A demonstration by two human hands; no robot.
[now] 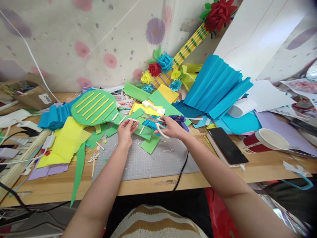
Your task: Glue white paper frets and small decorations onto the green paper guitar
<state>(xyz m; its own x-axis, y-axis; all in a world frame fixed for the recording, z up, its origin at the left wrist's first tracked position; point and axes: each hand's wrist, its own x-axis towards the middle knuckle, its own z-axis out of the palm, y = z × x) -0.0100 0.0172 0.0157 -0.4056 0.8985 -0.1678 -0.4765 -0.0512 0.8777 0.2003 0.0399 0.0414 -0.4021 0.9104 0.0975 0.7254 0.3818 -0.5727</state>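
My left hand (125, 132) pinches a short white strip (133, 120) between thumb and fingers, over the green paper pieces. With fingers through the white handles, my right hand (171, 128) holds a pair of scissors (161, 130); the blades point left towards the strip and look parted. Just left of my left hand lies a green guitar-like paper shape (94, 108) with yellow strips across its round body and white bits along its narrow part. A blue glue gun (182, 123) rests behind my right hand. Under both hands are green paper scraps (150, 144).
A grey cutting mat (148, 168) lies at the table's front. To the right are a phone (228, 145) and a paper cup (264, 140). Blue crepe paper (213, 87) and a yellow flower-trimmed guitar (189, 46) stand behind. A power strip (22, 165) and cables sit left.
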